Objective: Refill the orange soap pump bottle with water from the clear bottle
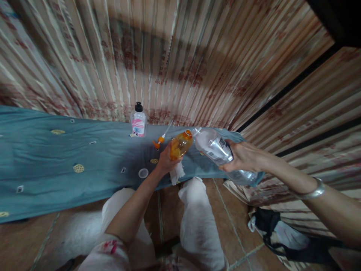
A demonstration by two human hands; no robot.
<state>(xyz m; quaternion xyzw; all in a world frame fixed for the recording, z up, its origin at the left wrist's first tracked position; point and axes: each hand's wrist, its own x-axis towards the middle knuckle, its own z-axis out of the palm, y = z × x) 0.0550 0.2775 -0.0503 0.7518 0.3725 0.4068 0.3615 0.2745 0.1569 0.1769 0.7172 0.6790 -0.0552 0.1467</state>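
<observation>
Amber bottle [181, 146] was above cloth [96, 154], left hand [166, 161] fingers wrapped round it, mouth toward one o'clock. Clear bottle [212, 145] tilted in at three o'clock, right hand [240, 156] fingers clasping it; mouths close, contact unclear. Step seemed pouring; next move likely called for steady tilt, aligned mouths. Pump [160, 139] lay at nine, white disc [143, 173] at eight.

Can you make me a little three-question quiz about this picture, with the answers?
1. Which hand holds the amber see-through plastic bottle?
2. True or false: the clear plastic bottle with a pink-and-white label and black cap lies on its side.
3. Fill in the colour: the orange-and-white plastic pump top lies on the patterned ___ cloth.

Key:
1. The left hand.
2. False: it stands upright.
3. Teal.
</observation>
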